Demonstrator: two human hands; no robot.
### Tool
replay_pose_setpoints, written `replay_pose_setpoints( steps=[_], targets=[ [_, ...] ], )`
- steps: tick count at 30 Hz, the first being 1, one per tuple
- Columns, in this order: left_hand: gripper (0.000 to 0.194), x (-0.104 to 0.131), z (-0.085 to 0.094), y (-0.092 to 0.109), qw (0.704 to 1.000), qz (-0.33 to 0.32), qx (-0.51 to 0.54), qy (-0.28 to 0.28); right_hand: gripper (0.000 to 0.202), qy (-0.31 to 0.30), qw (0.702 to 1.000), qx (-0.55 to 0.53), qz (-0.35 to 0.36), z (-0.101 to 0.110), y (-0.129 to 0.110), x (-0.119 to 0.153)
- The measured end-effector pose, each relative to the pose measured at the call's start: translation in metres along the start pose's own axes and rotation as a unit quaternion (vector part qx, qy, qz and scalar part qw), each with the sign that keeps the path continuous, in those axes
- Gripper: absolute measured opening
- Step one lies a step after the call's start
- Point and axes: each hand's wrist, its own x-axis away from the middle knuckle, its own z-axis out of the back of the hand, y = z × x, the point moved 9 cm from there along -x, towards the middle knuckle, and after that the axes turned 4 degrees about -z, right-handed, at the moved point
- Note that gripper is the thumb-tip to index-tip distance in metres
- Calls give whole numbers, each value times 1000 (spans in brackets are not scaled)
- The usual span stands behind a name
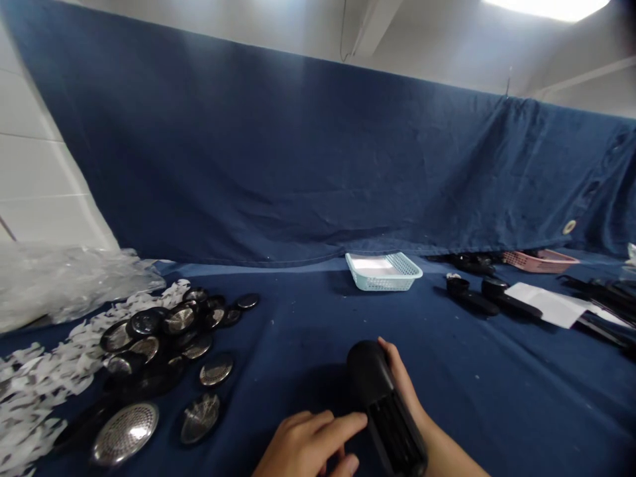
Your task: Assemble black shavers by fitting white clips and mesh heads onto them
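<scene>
My right hand point(405, 387) is wrapped round the far side of a black plastic handle with a rounded head point(370, 371), held tilted above the blue cloth. A long slot or hollow shows along its lower part; what is inside is too dark to make out. My left hand point(315, 444) is just left of the handle, index finger stretched out and thumb apart. That fingertip reaches the handle's edge; whether it touches cannot be told. Nothing shows in my left hand. Further left lie a round disc with a metal face point(216, 370) and a perforated oval metal grater piece point(126, 430).
A pile of black-rimmed discs point(179, 319), white small pieces point(74, 358) and clear plastic bags point(74, 281) lie left. A pale blue basket point(385, 283) stands at the back. Black handled parts point(470, 298), white paper point(544, 303) and a pink basket point(539, 263) are right.
</scene>
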Motion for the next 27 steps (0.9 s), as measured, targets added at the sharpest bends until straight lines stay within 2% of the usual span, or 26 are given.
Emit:
replay_pose_setpoints(
  steps=[7,14,21,27],
  targets=[
    [41,-1,0,11,999,32,-14,-17,50,-19,996,-35,-85,-17,2,26],
    [43,-3,2,18,999,30,-20,-30,45,-19,997,-49,-62,-25,-7,32],
    [46,-3,-9,16,996,10,-47,-81,41,-11,997,-59,-50,-21,-9,30],
    [55,-2,-18,24,980,-64,-144,-121,45,-9,994,-71,-83,-17,0,20]
  ],
)
